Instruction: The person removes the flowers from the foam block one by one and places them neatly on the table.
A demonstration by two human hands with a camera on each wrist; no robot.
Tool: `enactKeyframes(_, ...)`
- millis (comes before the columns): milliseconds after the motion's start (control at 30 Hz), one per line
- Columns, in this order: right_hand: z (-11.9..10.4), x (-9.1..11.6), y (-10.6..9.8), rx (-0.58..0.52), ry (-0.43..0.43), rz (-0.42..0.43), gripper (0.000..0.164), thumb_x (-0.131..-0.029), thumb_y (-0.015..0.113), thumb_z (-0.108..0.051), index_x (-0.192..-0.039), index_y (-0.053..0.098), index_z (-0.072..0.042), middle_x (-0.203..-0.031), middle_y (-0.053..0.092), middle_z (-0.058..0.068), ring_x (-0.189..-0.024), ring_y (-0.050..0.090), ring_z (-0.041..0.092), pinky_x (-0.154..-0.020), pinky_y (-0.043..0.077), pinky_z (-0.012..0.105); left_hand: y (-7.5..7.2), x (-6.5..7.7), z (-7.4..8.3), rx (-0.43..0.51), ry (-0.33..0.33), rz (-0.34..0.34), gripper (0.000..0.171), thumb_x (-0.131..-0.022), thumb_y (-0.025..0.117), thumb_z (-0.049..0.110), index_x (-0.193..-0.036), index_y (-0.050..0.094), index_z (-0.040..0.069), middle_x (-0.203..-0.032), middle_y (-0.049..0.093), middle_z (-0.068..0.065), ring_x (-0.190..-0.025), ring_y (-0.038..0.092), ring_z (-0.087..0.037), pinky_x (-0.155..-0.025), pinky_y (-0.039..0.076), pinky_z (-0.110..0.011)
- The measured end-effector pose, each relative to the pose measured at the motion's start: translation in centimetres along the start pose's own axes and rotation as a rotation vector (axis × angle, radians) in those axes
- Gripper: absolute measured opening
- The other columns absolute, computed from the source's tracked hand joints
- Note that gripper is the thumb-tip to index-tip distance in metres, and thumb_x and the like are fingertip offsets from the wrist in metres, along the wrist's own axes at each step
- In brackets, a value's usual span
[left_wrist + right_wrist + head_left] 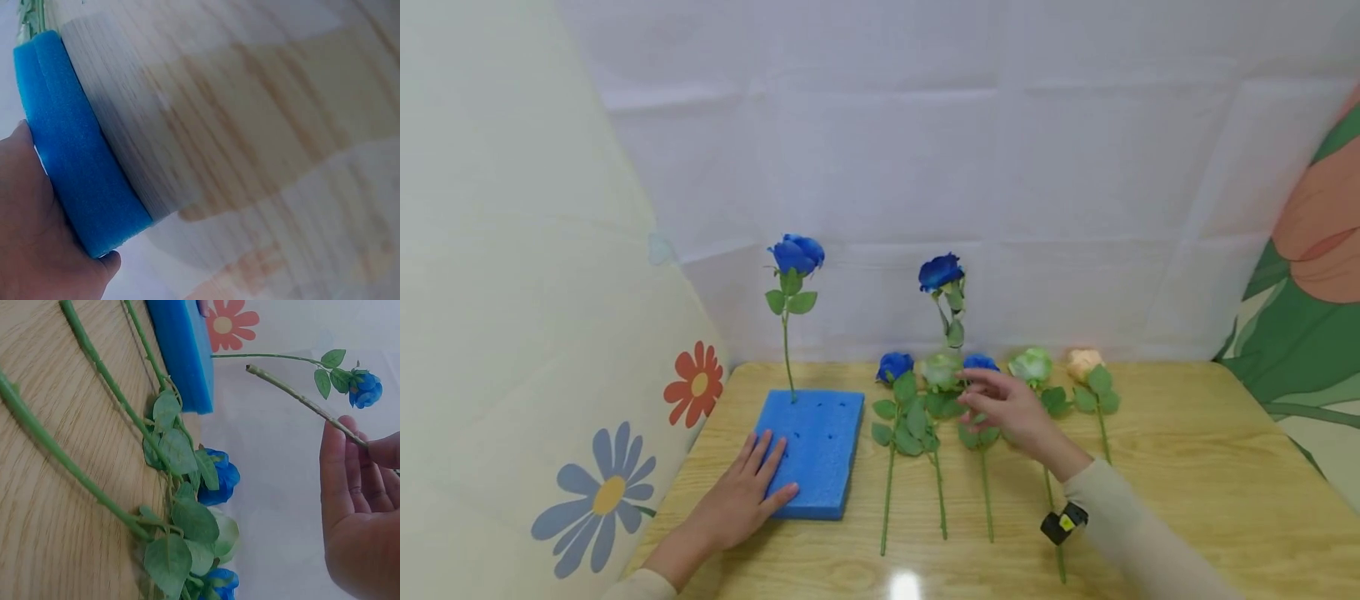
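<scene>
My left hand [741, 492] rests flat with spread fingers on the left part of a blue foam block [816, 467]. Several small holes show in the block's top, and one blue rose [797, 254] stands upright at its far left corner. Above the row of lying flowers, my right hand [1007, 408] pinches the stem of another blue rose [940, 272] between thumb and fingers. In the right wrist view the bare lower end of that held stem [294, 395] points toward the block, apart from it. The left wrist view has the block's side with my left hand along it.
Right of the block lie two blue roses [895, 367], two pale green roses [1030, 365] and a peach rose [1084, 365], stems toward me. They rest on a wooden table [1180, 492]. A white cloth [880, 167] hangs behind; a flower-printed panel [512, 292] stands left.
</scene>
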State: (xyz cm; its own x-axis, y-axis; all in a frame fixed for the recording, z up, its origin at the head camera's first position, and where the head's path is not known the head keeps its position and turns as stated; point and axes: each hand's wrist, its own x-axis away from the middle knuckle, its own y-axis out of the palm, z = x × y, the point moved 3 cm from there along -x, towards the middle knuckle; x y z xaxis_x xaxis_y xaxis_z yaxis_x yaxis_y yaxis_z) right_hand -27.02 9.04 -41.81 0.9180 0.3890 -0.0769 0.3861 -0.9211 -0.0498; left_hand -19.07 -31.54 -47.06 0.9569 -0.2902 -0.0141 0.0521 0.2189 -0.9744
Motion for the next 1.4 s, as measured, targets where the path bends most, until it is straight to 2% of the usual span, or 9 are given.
enactKeyframes(100, 0.2, 0.6, -0.8, 0.016, 0.008, 0.01, 0.049, -0.102, 0.063, -0.013, -0.147, 0.049, 0.0, -0.105, 0.07, 0.006, -0.087, 0.072, 0.028, -0.077, 0.061, 0.053, 0.0, 0.0, 0.0, 0.006, 0.004, -0.003, 0.08, -0.103, 0.047, 0.058, -0.157, 0.031, 0.001, -0.164, 0.021, -0.026, -0.151, 0.011, -0.052, -0.117, 0.023, -0.066)
enactKeyframes(333, 0.3, 2.2, -2.4, 0.003, 0.007, 0.01, 0.053, -0.101, 0.063, -0.012, -0.149, 0.045, 0.002, -0.109, 0.067, 0.009, -0.086, 0.073, 0.018, -0.081, 0.058, 0.058, 0.3, -0.1, -0.1, 0.026, 0.015, 0.019, 0.08, -0.102, 0.049, 0.056, -0.156, 0.033, -0.001, -0.164, 0.022, -0.027, -0.151, 0.012, -0.052, -0.116, 0.024, -0.067)
enactKeyframes(500, 0.4, 3.1, -3.3, 0.06, 0.02, 0.003, 0.055, -0.101, 0.063, -0.013, -0.15, 0.043, 0.0, -0.112, 0.066, 0.009, -0.089, 0.073, 0.021, -0.079, 0.06, 0.055, 0.4, -0.1, -0.1, 0.031, 0.015, 0.022, 0.081, -0.102, 0.049, 0.057, -0.156, 0.033, -0.001, -0.164, 0.022, -0.027, -0.151, 0.012, -0.051, -0.116, 0.024, -0.067)
enactKeyframes(633, 0.3, 3.9, -3.9, 0.056, 0.033, 0.007, 0.057, -0.1, 0.064, -0.012, -0.151, 0.041, 0.0, -0.116, 0.064, 0.015, -0.093, 0.073, 0.027, -0.079, 0.061, 0.052, 0.3, -0.1, -0.1, 0.017, 0.002, 0.005, 0.081, -0.102, 0.047, 0.058, -0.157, 0.032, 0.0, -0.164, 0.021, -0.026, -0.151, 0.011, -0.051, -0.117, 0.023, -0.066)
enactKeyframes(767, 0.2, 4.7, -4.6, 0.054, 0.029, 0.02, 0.059, -0.1, 0.065, -0.01, -0.151, 0.039, 0.003, -0.116, 0.062, 0.019, -0.092, 0.072, 0.026, -0.078, 0.062, 0.049, 0.3, -0.1, -0.2, 0.015, -0.006, -0.003, 0.081, -0.102, 0.046, 0.058, -0.157, 0.031, 0.001, -0.165, 0.021, -0.026, -0.151, 0.01, -0.051, -0.117, 0.022, -0.066)
enactKeyframes(1000, 0.4, 6.3, -6.8, 0.095, 0.073, 0.062, 0.061, -0.1, 0.064, -0.01, -0.152, 0.036, 0.004, -0.116, 0.065, 0.013, -0.09, 0.072, 0.021, -0.08, 0.061, 0.05, 0.6, -0.2, -0.5, 0.008, 0.0, 0.0, 0.081, -0.102, 0.046, 0.059, -0.157, 0.031, 0.001, -0.165, 0.021, -0.026, -0.151, 0.011, -0.051, -0.117, 0.023, -0.066)
enactKeyframes(1133, 0.6, 7.2, -8.3, 0.113, 0.094, 0.082, 0.061, -0.1, 0.063, -0.009, -0.153, 0.035, 0.004, -0.12, 0.06, 0.023, -0.091, 0.072, 0.024, -0.078, 0.062, 0.047, 0.6, -0.2, -0.6, 0.008, 0.0, -0.003, 0.082, -0.102, 0.045, 0.059, -0.158, 0.03, 0.001, -0.165, 0.02, -0.025, -0.152, 0.01, -0.051, -0.117, 0.023, -0.066)
enactKeyframes(1233, 0.8, 7.9, -9.4, 0.123, 0.106, 0.092, 0.06, -0.101, 0.06, -0.007, -0.153, 0.034, 0.005, -0.119, 0.057, 0.025, -0.09, 0.072, 0.023, -0.076, 0.062, 0.042, 0.4, -0.2, -0.5, 0.009, 0.001, -0.005, 0.082, -0.102, 0.045, 0.059, -0.158, 0.03, 0.001, -0.165, 0.019, -0.025, -0.152, 0.009, -0.051, -0.118, 0.022, -0.065)
enactKeyframes(1400, 0.9, 9.1, -11.1, 0.113, 0.138, 0.094, 0.059, -0.102, 0.058, -0.008, -0.154, 0.032, 0.005, -0.116, 0.057, 0.015, -0.091, 0.071, 0.022, -0.075, 0.062, 0.039, 0.4, -0.1, -0.5, 0.013, -0.002, -0.012, 0.082, -0.102, 0.047, 0.059, -0.158, 0.031, 0.002, -0.165, 0.02, -0.025, -0.151, 0.01, -0.051, -0.117, 0.023, -0.066)
